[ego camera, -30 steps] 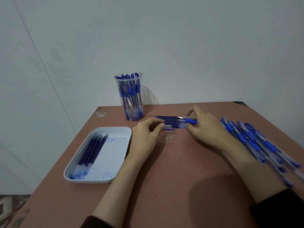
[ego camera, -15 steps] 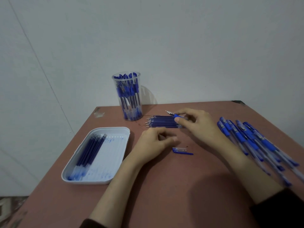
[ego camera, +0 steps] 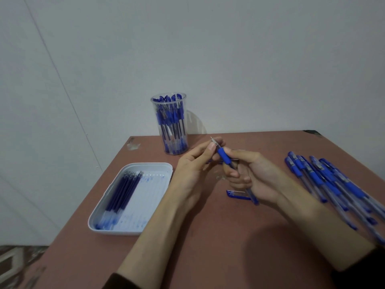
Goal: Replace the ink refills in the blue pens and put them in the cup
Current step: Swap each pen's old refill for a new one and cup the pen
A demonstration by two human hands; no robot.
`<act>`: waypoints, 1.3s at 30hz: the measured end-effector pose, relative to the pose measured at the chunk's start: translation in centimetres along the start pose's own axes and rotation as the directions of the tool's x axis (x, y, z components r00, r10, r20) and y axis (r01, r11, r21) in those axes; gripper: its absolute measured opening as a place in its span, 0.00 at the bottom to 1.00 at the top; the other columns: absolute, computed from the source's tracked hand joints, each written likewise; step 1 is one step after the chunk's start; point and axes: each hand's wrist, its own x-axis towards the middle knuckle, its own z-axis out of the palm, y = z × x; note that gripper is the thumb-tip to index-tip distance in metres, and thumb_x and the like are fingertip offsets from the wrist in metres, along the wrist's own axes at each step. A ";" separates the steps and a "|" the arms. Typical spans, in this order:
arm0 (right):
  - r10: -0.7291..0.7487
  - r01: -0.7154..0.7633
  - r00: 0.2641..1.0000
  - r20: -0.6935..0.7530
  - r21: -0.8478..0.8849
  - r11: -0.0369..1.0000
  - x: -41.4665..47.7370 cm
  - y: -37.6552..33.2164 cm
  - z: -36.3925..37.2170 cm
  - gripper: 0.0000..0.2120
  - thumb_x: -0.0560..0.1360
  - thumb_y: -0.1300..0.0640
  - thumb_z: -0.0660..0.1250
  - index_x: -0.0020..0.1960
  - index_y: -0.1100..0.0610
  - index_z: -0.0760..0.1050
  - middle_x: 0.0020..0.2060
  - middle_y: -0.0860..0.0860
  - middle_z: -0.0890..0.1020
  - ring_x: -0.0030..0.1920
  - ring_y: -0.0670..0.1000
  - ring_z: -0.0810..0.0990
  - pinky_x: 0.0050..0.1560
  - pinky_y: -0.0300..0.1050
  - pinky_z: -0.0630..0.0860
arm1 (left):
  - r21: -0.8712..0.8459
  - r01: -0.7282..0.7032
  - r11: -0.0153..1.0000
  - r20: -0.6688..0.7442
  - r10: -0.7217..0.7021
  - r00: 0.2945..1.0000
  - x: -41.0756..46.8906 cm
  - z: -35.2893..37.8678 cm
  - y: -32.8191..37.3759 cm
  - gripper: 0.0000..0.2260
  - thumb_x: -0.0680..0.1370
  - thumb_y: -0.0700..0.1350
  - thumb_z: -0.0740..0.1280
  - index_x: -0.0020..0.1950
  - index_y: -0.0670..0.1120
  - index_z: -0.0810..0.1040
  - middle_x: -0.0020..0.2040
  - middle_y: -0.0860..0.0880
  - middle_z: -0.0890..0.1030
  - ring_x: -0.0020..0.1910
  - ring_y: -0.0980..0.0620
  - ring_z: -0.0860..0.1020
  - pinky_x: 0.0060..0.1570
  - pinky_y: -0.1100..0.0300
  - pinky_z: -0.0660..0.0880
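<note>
Right hand (ego camera: 256,178): we have its fingers curled snugly round the barrel of one pen (ego camera: 224,158), closed firmly on it just below the blue rubber sleeve.
Left hand (ego camera: 191,170): our thumb and fingertips pinch the metal nose cone at the pen's tip, with hardly any gap between them.
Pen's place: it sits at the centre of the frame, lifted off the table (ego camera: 208,247), tilted with its tip toward the upper left and its tail poking out below the right palm.
Step in hand: we judge that the nose cone is being twisted; whether on or off we cannot tell.
Doing it well: we should stop the barrel rolling in the right hand and turn only the cone with small finger rolls. We should keep both parts in line so the thread does not cross, and not let the small cone slip away.
Pen's look: slim clear barrel, blue grip sleeve, silvery pointed tip, blue end plug; uncapped.
Cap (ego camera: 237,193): blue and clear, lying flat on the table just below the right hand.
Cup (ego camera: 169,124): clear plastic, upright in the upper centre, already packed with blue pens.
Tray (ego camera: 152,192): white, in the lower left, holding a row of refills (ego camera: 123,192) along its left side, with ink smears.
Waiting pens (ego camera: 333,184): a capped heap along the right edge.
</note>
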 end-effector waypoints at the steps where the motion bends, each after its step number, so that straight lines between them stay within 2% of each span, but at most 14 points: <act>1: -0.021 0.020 1.000 -0.015 -0.032 0.999 0.1 0.1 0.1 0.14 0.74 0.52 0.62 0.46 0.61 0.79 0.24 0.51 0.67 0.19 0.42 0.58 0.23 0.37 0.48 | 0.004 -0.018 1.000 -0.016 0.018 1.000 0.0 -0.1 0.0 0.07 0.74 0.41 0.65 0.49 0.40 0.80 0.42 0.49 0.83 0.41 0.56 0.82 0.45 0.64 0.78; 4: -0.109 0.099 0.993 -0.055 -0.152 0.983 0.3 0.3 0.3 0.13 0.71 0.51 0.66 0.47 0.61 0.79 0.24 0.51 0.69 0.20 0.43 0.58 0.23 0.37 0.49 | 0.011 -0.040 0.999 -0.077 0.041 0.996 0.3 -0.3 0.0 0.10 0.69 0.43 0.69 0.47 0.39 0.79 0.38 0.47 0.82 0.39 0.52 0.80 0.51 0.59 0.77; 7: -0.178 0.157 0.981 -0.075 -0.226 0.961 0.4 0.4 0.3 0.09 0.69 0.52 0.68 0.43 0.58 0.79 0.25 0.53 0.71 0.21 0.44 0.59 0.23 0.37 0.51 | -0.057 -0.039 0.998 -0.102 0.033 0.994 0.4 -0.2 -0.1 0.11 0.67 0.43 0.70 0.47 0.41 0.76 0.40 0.45 0.81 0.35 0.53 0.80 0.41 0.61 0.79; 8: -0.194 0.166 0.977 -0.088 -0.251 0.954 0.4 0.5 0.3 0.08 0.70 0.52 0.68 0.41 0.57 0.80 0.26 0.53 0.71 0.21 0.45 0.59 0.23 0.37 0.52 | -0.087 -0.038 0.995 -0.101 0.029 0.994 0.4 -0.1 -0.1 0.13 0.67 0.42 0.70 0.49 0.42 0.75 0.43 0.44 0.82 0.37 0.53 0.81 0.41 0.61 0.79; 11: -0.235 0.172 0.954 -0.188 -0.300 0.938 0.6 0.5 -0.1 0.06 0.75 0.56 0.67 0.42 0.57 0.78 0.26 0.53 0.71 0.22 0.45 0.59 0.24 0.36 0.52 | -0.127 -0.018 0.992 -0.071 0.009 0.997 0.3 0.2 0.1 0.21 0.68 0.43 0.68 0.61 0.44 0.72 0.54 0.45 0.83 0.48 0.53 0.83 0.56 0.57 0.77; 13: -0.275 0.184 0.925 -0.262 -0.325 0.928 0.7 0.3 -0.5 0.06 0.76 0.57 0.66 0.42 0.57 0.78 0.26 0.53 0.72 0.22 0.46 0.60 0.25 0.38 0.52 | -0.119 -0.015 0.993 -0.096 0.003 0.995 0.2 0.2 0.3 0.21 0.70 0.42 0.67 0.63 0.44 0.72 0.52 0.46 0.84 0.50 0.54 0.82 0.59 0.56 0.75; 16: -0.322 0.196 0.891 -0.322 -0.368 0.909 0.7 0.0 -0.9 0.05 0.76 0.57 0.67 0.42 0.56 0.78 0.27 0.53 0.73 0.22 0.46 0.61 0.25 0.38 0.54 | -0.050 -0.018 0.999 -0.141 0.011 0.990 0.4 -0.3 0.1 0.14 0.76 0.38 0.65 0.61 0.45 0.74 0.49 0.46 0.85 0.51 0.53 0.82 0.54 0.60 0.77; 20: -0.317 0.182 0.906 -0.280 -0.419 0.890 0.4 -0.1 -1.0 0.05 0.75 0.56 0.68 0.45 0.58 0.79 0.27 0.53 0.74 0.23 0.46 0.62 0.25 0.38 0.57 | -0.005 -0.043 0.999 -0.141 0.042 0.989 0.5 -0.4 -0.2 0.15 0.76 0.34 0.65 0.61 0.47 0.73 0.54 0.48 0.83 0.51 0.56 0.82 0.46 0.65 0.78; 24: -0.282 0.163 0.935 -0.215 -0.447 0.879 0.3 0.1 -0.8 0.03 0.74 0.55 0.70 0.42 0.53 0.81 0.28 0.53 0.74 0.24 0.46 0.63 0.25 0.37 0.58 | -0.021 -0.069 0.997 -0.135 0.066 0.989 0.6 -0.3 -0.1 0.16 0.74 0.32 0.66 0.58 0.47 0.75 0.45 0.50 0.85 0.44 0.56 0.83 0.43 0.66 0.78; 27: -0.294 0.159 0.934 -0.204 -0.500 0.852 0.3 0.2 -0.8 0.03 0.74 0.55 0.70 0.43 0.54 0.81 0.28 0.54 0.75 0.24 0.47 0.63 0.26 0.39 0.58 | 0.008 -0.080 0.997 -0.151 0.080 0.985 0.6 -0.5 -0.2 0.14 0.73 0.32 0.67 0.55 0.46 0.77 0.42 0.49 0.85 0.42 0.55 0.83 0.43 0.65 0.78; 30: -0.337 0.167 0.922 -0.189 -0.591 0.789 0.4 0.2 -1.1 0.02 0.74 0.56 0.70 0.44 0.55 0.81 0.28 0.55 0.75 0.23 0.46 0.67 0.26 0.39 0.60 | 0.073 -0.077 0.994 -0.190 0.090 0.978 0.7 -0.7 -0.6 0.12 0.73 0.33 0.69 0.53 0.46 0.78 0.39 0.51 0.84 0.40 0.56 0.82 0.43 0.65 0.78; 32: -0.371 0.188 0.913 -0.172 -0.629 0.755 0.4 0.3 -1.2 0.01 0.74 0.58 0.71 0.44 0.55 0.81 0.28 0.57 0.76 0.25 0.46 0.71 0.26 0.36 0.66 | 0.137 -0.071 0.988 -0.193 0.096 0.977 0.7 -0.7 -0.9 0.11 0.74 0.35 0.69 0.54 0.45 0.79 0.38 0.52 0.83 0.40 0.58 0.81 0.43 0.67 0.77; 36: -0.448 0.210 0.883 -0.143 -0.733 0.647 0.2 0.3 -1.2 0.01 0.73 0.57 0.71 0.44 0.53 0.82 0.29 0.59 0.77 0.28 0.45 0.74 0.32 0.37 0.72 | 0.217 -0.059 0.974 -0.206 0.105 0.973 0.6 -0.7 -1.3 0.10 0.75 0.38 0.69 0.56 0.43 0.80 0.41 0.51 0.83 0.39 0.61 0.80 0.40 0.70 0.75; 39: -0.551 0.223 0.830 -0.085 -0.855 0.469 0.3 0.6 -1.5 0.01 0.72 0.55 0.72 0.44 0.50 0.82 0.28 0.54 0.77 0.28 0.41 0.72 0.34 0.36 0.69 | 0.258 -0.052 0.965 -0.223 0.112 0.968 0.7 -0.7 -1.5 0.08 0.76 0.39 0.68 0.55 0.45 0.80 0.41 0.49 0.81 0.38 0.59 0.79 0.41 0.66 0.75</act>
